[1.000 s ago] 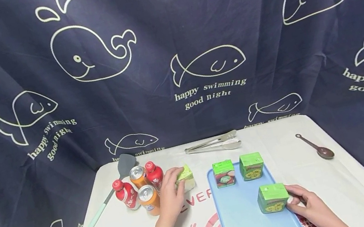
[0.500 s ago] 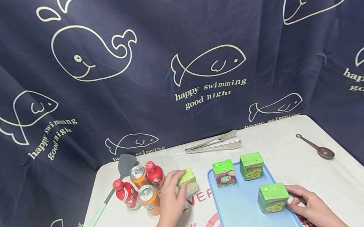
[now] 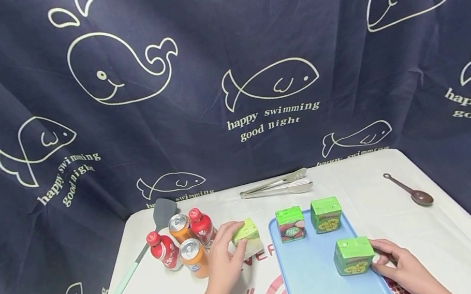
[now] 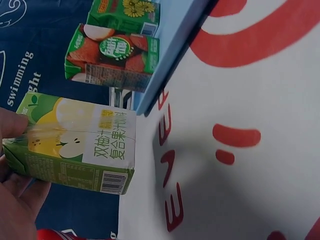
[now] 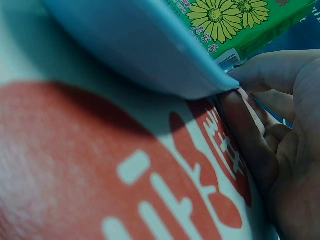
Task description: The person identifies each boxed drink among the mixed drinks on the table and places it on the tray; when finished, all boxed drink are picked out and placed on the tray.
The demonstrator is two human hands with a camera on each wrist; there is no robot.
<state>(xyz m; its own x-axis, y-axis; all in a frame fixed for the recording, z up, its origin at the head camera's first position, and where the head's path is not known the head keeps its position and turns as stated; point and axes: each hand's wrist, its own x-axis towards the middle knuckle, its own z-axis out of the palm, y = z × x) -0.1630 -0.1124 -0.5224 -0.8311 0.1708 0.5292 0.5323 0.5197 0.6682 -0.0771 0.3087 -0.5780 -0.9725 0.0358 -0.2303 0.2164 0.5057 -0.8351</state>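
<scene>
My left hand (image 3: pixel 224 262) grips a yellow-green juice carton (image 4: pixel 80 145) by its top end. In the left wrist view the carton's lower end appears just off the white table. At the right edge of the blue tray (image 3: pixel 311 281), my right hand (image 3: pixel 403 267) pinches the rim, with the thumb outside it in the right wrist view. Its fingers are close beside a green chrysanthemum-print carton (image 3: pixel 353 257) standing on the tray. Towards the tray's far end stand a green-and-red juice carton (image 3: pixel 291 225) and another green chrysanthemum-print carton (image 3: pixel 326 215).
Two red bottles (image 3: pixel 164 250) and two orange cans (image 3: pixel 193 258) cluster left of my left hand. A spatula (image 3: pixel 164 212) lies behind them. Metal tongs (image 3: pixel 278 187) lie at the back edge, and a brown spoon (image 3: pixel 413 192) lies at the right.
My left hand has carried the yellow-green carton a little to the right, away from the bottles and towards the tray. My right hand and the tray stay where they were.
</scene>
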